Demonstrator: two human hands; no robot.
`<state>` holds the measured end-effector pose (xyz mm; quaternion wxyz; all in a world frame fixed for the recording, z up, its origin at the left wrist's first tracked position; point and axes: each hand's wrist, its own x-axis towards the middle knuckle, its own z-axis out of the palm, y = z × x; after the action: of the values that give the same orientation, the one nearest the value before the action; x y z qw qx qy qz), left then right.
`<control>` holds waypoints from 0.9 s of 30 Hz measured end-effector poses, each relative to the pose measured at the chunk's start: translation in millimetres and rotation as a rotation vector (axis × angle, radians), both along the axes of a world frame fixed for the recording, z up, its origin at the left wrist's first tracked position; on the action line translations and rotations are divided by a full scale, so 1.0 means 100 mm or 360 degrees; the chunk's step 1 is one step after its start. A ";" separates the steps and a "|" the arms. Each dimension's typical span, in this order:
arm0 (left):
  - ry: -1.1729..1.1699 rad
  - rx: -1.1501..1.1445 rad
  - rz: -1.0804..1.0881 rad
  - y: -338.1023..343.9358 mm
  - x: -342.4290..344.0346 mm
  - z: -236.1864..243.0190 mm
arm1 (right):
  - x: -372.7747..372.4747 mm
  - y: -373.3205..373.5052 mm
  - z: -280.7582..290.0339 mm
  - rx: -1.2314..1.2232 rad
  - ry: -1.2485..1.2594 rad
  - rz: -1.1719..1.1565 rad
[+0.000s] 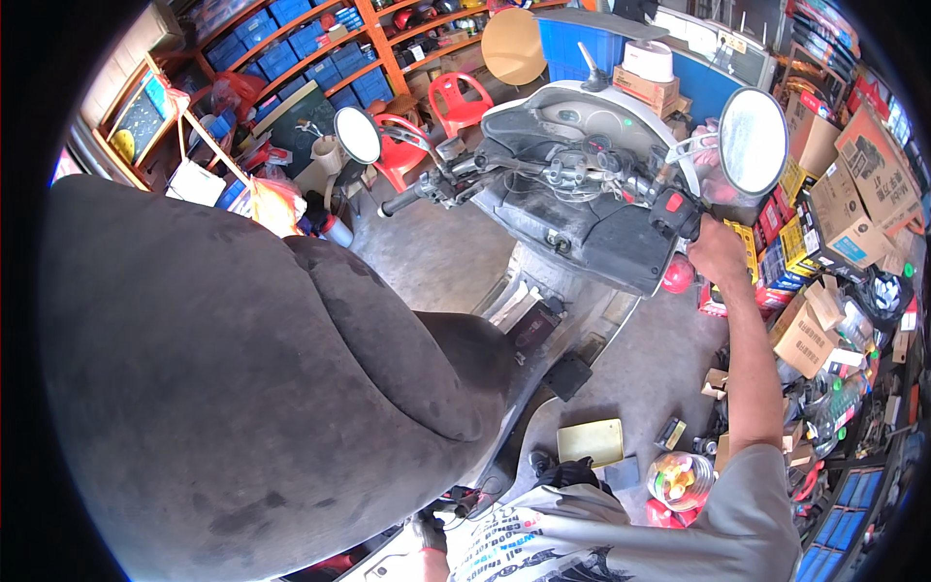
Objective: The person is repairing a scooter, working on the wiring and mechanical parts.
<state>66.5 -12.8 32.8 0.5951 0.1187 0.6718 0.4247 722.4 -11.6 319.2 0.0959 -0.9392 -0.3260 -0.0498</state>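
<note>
Seat (pixel 242 388) nearest; right hand (pixel 720 252) wrapped round grip (pixel 690 227).
Left hand (pixel 427 535) near wires (pixel 472 500), hold unclear; probably best: grip steady, wires unstrained.

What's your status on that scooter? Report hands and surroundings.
Right hand gripping handlebar. Left hand low beside seat, hold unclear. Yellow tray on floor nearby.

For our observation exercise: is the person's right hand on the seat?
No, the right hand is at the handlebar's right end.
</note>
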 end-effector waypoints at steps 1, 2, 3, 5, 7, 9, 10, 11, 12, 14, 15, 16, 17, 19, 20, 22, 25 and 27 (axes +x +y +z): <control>0.0013 0.0031 0.0039 0.01 0.03 0.03 | -0.01 0.01 0.01 -0.0009 0.0001 -0.0002; 0.0013 0.0030 0.0030 0.01 0.03 0.04 | -0.02 0.01 0.02 -0.0019 0.0003 -0.0004; 0.0008 0.0041 0.0050 0.01 0.03 0.05 | -0.03 0.01 0.02 -0.0013 -0.0006 -0.0001; 0.0005 0.0051 0.0064 0.01 0.04 0.07 | -0.07 0.02 0.05 -0.0008 0.0002 -0.0009; -0.0008 0.0027 0.0101 0.02 0.08 0.13 | -0.05 0.00 0.05 -0.0003 0.0008 -0.0016; -0.0002 0.0025 0.0035 0.02 0.12 0.20 | -0.03 0.00 0.02 0.0003 0.0012 -0.0017; 0.0004 0.0024 -0.0024 0.02 0.13 0.22 | -0.02 0.00 0.02 0.0001 0.0013 -0.0019; 0.0005 0.0023 -0.0027 0.02 0.13 0.22 | -0.01 -0.01 0.01 -0.0002 0.0013 -0.0017; 0.0012 0.0055 -0.0005 0.01 0.13 0.21 | -0.01 0.00 0.01 -0.0006 0.0014 -0.0012; 0.0021 0.0084 0.0016 0.01 0.13 0.19 | -0.02 0.00 0.01 -0.0005 0.0012 -0.0013; 0.0015 0.0062 0.0019 0.02 0.12 0.19 | -0.03 0.00 0.01 -0.0003 0.0007 -0.0013; 0.0010 0.0040 0.0021 0.02 0.11 0.19 | -0.02 0.00 0.01 -0.0005 0.0008 -0.0013; 0.0011 0.0038 0.0021 0.01 0.11 0.18 | -0.02 0.01 0.00 -0.0001 -0.0002 -0.0010; -0.0025 0.0080 0.0131 -0.01 0.10 0.16 | -0.02 0.01 -0.01 0.0003 -0.0011 -0.0008; -0.0024 0.0079 0.0131 0.00 0.08 0.12 | -0.02 0.00 0.00 0.0007 -0.0024 0.0000; 0.0027 0.0045 0.0038 0.03 0.04 0.08 | -0.03 0.00 0.00 0.0010 -0.0035 0.0009; -0.0018 0.0028 0.0036 0.02 0.07 0.14 | -0.04 -0.01 0.00 0.0025 -0.0055 0.0008; -0.0007 0.0038 0.0038 0.02 0.00 0.04 | -0.03 -0.01 0.00 0.0026 -0.0054 0.0007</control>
<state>66.8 -10.5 36.6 0.5900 0.1171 0.6668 0.4400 719.2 -12.2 318.9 0.0981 -0.9367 -0.3291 -0.0683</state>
